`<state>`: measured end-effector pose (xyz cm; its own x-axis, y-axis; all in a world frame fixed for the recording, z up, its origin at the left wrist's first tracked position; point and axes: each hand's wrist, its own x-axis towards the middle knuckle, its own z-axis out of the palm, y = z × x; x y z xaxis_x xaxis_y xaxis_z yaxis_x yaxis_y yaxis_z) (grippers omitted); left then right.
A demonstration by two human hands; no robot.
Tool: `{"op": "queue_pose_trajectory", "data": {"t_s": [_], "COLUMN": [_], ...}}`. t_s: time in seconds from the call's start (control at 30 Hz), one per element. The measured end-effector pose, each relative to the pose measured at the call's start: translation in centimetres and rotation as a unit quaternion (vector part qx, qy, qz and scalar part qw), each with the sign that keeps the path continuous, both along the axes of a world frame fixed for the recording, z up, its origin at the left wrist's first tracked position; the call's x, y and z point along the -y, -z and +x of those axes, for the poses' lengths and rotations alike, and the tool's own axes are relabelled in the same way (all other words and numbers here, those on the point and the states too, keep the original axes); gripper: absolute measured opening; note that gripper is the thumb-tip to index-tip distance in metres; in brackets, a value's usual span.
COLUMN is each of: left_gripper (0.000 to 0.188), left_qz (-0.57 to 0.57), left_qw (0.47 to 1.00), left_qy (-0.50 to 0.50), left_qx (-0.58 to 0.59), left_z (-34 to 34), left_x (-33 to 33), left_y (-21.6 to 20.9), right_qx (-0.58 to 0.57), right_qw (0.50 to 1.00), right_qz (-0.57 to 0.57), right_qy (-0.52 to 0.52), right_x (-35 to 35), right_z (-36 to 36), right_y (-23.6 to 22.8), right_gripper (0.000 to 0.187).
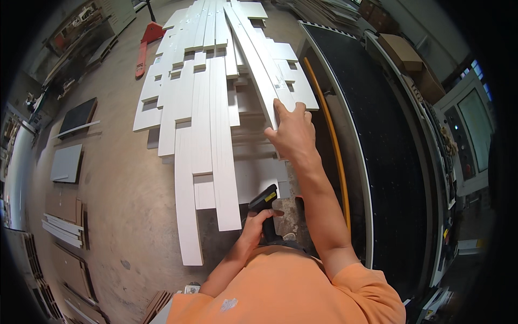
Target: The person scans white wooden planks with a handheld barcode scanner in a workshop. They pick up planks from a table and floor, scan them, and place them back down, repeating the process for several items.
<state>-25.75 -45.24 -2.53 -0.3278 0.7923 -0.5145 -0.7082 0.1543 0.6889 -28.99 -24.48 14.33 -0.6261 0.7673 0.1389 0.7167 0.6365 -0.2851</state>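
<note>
My left hand (pixel 253 229) is wrapped round a black handheld scanner (pixel 263 198) with a yellow label, held close to my body. With the arm stretched forward, my right hand (pixel 295 134) grips the near end of a long white board (pixel 258 67), thumb on its left edge and fingers over the top. A small printed label lies on this board just beyond my fingers. The board slants across a layered stack of white boards (pixel 186 135) of differing lengths. Their near ends stick out unevenly towards me.
On the right runs a long black conveyor belt (pixel 388 129) with a yellow rail (pixel 330 129) along its near side. A control panel (pixel 467 129) stands beyond it. Dark and pale panels (pixel 67 162) lie on the floor at left. A red pallet jack (pixel 148 40) stands farther back.
</note>
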Motion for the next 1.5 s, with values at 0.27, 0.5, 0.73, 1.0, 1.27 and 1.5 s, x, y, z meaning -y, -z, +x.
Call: {"op": "queue_pose_trajectory", "data": {"t_s": [0.27, 0.5, 0.73, 1.0, 1.27, 1.5], "left_gripper": [0.034, 0.044, 0.042, 0.04, 0.038, 0.035], "left_qz": [0.342, 0.351, 0.327, 0.202, 0.119, 0.2], "left_qw": [0.937, 0.934, 0.944, 0.946, 0.889, 0.666], "left_qy": [-0.038, -0.069, 0.02, 0.247, 0.437, 0.676], "left_qx": [0.052, -0.017, -0.031, 0.054, 0.069, -0.242], "left_z": [-0.2, 1.9, 11.1, 22.2, 30.8, 29.0], "left_x": [-10.3, -18.0, -18.8, -24.1, -30.0, -35.5], "left_y": [-1.2, -1.9, -1.4, 1.4, 4.7, -0.6], "right_qx": [-0.023, -0.033, -0.048, -0.072, 0.04, 0.136], "right_qw": [0.999, 0.999, 0.999, 0.99, 0.973, 0.917], "right_qz": [0.01, -0.007, 0.001, -0.017, -0.073, -0.172], "right_qy": [-0.036, -0.037, 0.002, 0.123, 0.216, 0.334], "right_x": [3.4, 6.5, 6.2, 8.5, 8.5, 6.2], "right_z": [23.2, 36.8, 48.1, 56.8, 64.5, 65.7], "right_y": [-0.6, 1.2, 5.3, 10.1, 10.7, 12.3], "right_gripper": [0.068, 0.069, 0.074, 0.074, 0.073, 0.084]}}
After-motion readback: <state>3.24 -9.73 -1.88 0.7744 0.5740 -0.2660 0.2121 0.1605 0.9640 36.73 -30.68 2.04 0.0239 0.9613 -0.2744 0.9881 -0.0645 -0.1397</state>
